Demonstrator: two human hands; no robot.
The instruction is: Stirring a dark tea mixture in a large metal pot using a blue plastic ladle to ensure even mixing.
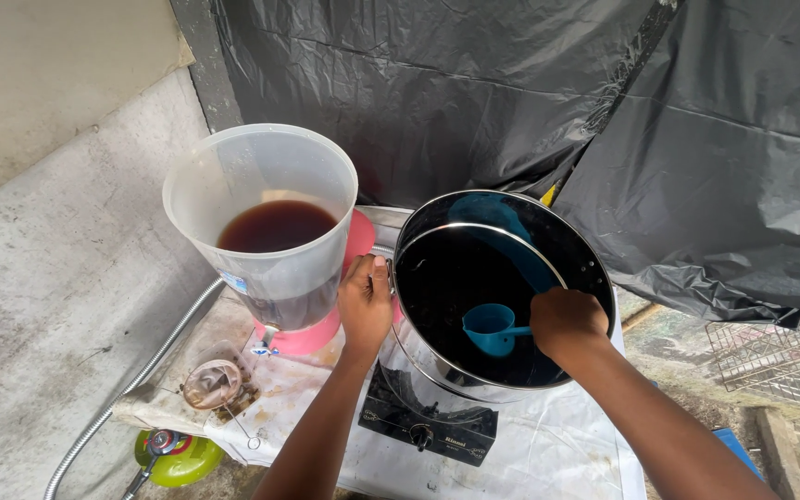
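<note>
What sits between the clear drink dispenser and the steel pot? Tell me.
In the head view, the left hand fills that gap, gripping the steel pot at its rim handle, beside the clear dispenser and its pink base.

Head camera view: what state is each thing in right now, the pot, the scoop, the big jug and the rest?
Steel pot: tilted, dark liquid inside, on the stove.
Blue scoop: held inside the pot.
Right hand: closed on the scoop's handle.
Left hand: gripping the pot's side handle.
Plastic dispenser: upright, lid off, partly filled with dark liquid.
Stove: no flame visible.
Strainer: lying on the cloth.
</note>
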